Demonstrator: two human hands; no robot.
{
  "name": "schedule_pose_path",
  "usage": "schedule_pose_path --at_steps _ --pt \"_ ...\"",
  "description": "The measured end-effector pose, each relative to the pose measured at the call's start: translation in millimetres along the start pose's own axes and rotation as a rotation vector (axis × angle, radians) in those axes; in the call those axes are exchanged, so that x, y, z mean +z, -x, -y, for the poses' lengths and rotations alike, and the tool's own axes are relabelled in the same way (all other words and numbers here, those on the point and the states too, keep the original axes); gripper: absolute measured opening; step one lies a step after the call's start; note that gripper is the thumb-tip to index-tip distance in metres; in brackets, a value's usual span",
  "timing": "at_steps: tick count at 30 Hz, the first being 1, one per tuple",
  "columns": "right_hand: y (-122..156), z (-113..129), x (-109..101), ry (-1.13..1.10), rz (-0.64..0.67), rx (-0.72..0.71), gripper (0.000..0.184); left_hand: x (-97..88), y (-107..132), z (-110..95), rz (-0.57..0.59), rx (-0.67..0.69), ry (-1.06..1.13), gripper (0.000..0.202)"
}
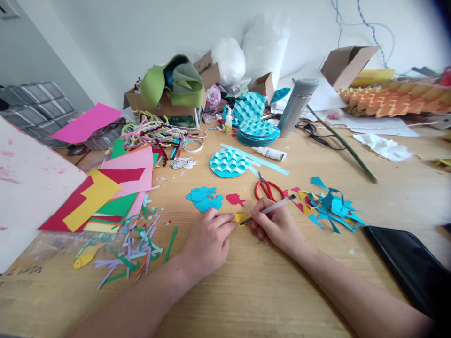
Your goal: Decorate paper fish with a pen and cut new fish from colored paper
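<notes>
Between my hands lies a small yellow paper cutout (pixel 241 218), partly covered by fingers. My left hand (pixel 208 234) rests on the table with its fingers stretched out, the tips at the cutout's left edge. In my right hand (pixel 276 224) is a grey pen (pixel 278 204), its tip down on the yellow paper. Just beyond are blue paper fish (pixel 204 199) and a red paper fish (pixel 235 200). Red-handled scissors (pixel 268 189) lie beyond my right hand. Farther back sits a round blue disc with wavy paper strips (pixel 229 163).
Paper scraps (pixel 336 209) lie right of my right hand, near a black phone-like device (pixel 405 263). Coloured paper sheets (pixel 116 188) and thin strips (pixel 141 253) spread at left. A grey thermos (pixel 298 108), glue bottle (pixel 271 153) and stacked discs (pixel 259 131) stand behind.
</notes>
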State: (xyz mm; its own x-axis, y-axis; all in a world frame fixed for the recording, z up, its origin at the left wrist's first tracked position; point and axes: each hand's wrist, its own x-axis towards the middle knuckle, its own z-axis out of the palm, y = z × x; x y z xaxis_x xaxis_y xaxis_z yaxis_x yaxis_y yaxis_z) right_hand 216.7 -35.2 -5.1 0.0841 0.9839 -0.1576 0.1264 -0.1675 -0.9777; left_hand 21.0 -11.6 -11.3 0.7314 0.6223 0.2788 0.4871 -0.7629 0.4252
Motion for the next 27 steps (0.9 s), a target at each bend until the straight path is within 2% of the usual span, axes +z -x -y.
schedule_pose_path --at_steps 9,27 --pt "1.5 1.8 -0.3 0.016 0.007 -0.002 0.017 -2.4 -0.3 -2.0 -0.003 -0.013 -0.020 0.046" --pt "1.1 1.8 0.6 0.019 0.013 -0.013 0.016 -4.0 -0.6 -4.9 0.006 -0.019 -0.051 0.046"
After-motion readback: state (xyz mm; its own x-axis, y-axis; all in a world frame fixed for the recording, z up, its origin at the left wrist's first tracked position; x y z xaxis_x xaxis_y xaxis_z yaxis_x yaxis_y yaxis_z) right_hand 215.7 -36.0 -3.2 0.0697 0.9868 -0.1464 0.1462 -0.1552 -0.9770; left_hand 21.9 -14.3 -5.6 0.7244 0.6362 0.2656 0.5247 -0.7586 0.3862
